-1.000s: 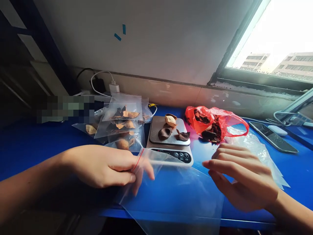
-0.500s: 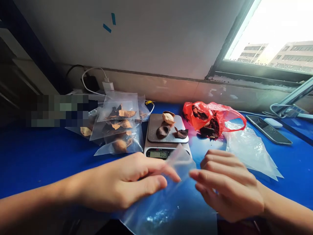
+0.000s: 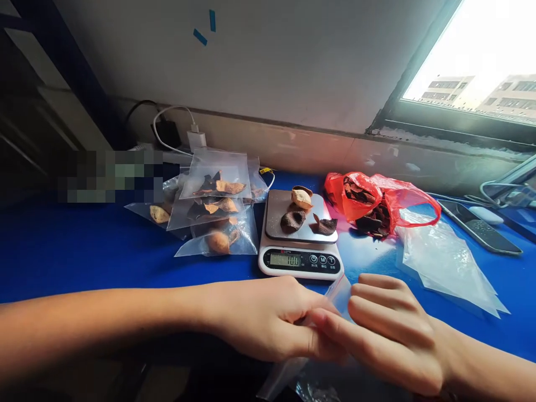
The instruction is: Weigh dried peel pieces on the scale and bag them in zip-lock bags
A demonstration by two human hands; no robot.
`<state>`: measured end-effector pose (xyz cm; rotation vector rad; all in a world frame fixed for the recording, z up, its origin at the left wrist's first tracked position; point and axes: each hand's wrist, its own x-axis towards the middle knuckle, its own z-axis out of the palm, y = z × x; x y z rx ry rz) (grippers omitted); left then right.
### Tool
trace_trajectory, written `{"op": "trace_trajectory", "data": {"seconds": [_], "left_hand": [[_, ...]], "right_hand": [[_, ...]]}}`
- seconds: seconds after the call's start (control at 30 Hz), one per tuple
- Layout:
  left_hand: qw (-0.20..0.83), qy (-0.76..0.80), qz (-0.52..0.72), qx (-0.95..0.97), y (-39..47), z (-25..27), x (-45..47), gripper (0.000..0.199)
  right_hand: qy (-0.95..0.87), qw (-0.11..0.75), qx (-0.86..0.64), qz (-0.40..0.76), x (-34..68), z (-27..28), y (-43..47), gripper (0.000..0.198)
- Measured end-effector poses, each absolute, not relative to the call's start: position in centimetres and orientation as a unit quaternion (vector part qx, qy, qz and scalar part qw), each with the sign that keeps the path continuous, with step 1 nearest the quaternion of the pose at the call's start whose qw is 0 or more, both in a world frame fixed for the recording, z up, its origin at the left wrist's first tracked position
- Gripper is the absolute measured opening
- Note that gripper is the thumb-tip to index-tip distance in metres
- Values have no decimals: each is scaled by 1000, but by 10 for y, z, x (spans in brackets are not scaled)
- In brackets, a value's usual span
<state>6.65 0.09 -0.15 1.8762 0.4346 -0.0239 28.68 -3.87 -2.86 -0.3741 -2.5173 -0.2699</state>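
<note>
Close in front of the scale, my left hand (image 3: 285, 321) pinches a clear zip bag (image 3: 340, 290) near its opening. My right hand (image 3: 393, 335) meets it there, its fingers curled and closed on the bag's edge, covering part of my left fingertips. The lower part of the bag hangs below, partly hidden behind both hands. Just beyond stands a white kitchen scale (image 3: 268, 271), its display reading about 100. Three dried peel pieces lie on its plate: a pale one (image 3: 301, 198), a dark curled one (image 3: 293, 221) and another dark one (image 3: 325, 224).
Left of the scale are several clear bags (image 3: 221, 223) with dried peel inside. A red plastic bag (image 3: 402, 204) of dark peel lies on the right, near flat clear bags (image 3: 454, 262) and a phone (image 3: 481, 226). A white charger (image 3: 196, 138) is by the wall.
My left hand has moved right and slightly down, and now meets my right hand at the bag. The bag has lowered. The view has shifted, so the scale's buttons show.
</note>
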Motion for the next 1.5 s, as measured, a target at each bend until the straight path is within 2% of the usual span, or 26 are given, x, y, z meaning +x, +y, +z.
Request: {"op": "trace_trajectory", "data": {"seconds": [0.23, 0.3, 0.43, 0.63, 0.77, 0.97, 1.17, 1.33, 1.5], "left_hand": [[574, 211, 1, 791, 0, -7, 73, 25], [575, 208, -3, 791, 1, -9, 73, 26], [571, 197, -8, 797, 3, -8, 73, 32], [541, 222, 0, 811, 5, -7, 71, 32], [569, 195, 0, 799, 7, -10, 67, 41], [538, 228, -29, 811, 8, -5, 66, 25], [504, 233, -15, 832, 7, -6, 68, 27], [501, 242, 30, 831, 4, -12, 72, 28], [521, 274, 48, 807, 2, -14, 71, 17]], "right_hand": [[-939, 288, -186, -24, 277, -34, -40, 18], [-938, 277, -206, -17, 275, -36, -40, 18], [-931, 278, -235, -20, 273, -36, -41, 5], [-925, 278, -255, -36, 285, -37, -42, 17], [-930, 287, -226, -34, 290, -37, -38, 20], [-944, 264, -199, -13, 288, -35, -33, 20], [-951, 237, -198, 17, 283, -31, -35, 21], [-948, 246, -201, -11, 282, -29, -37, 23], [-950, 267, -164, 1, 287, -30, -39, 24]]}}
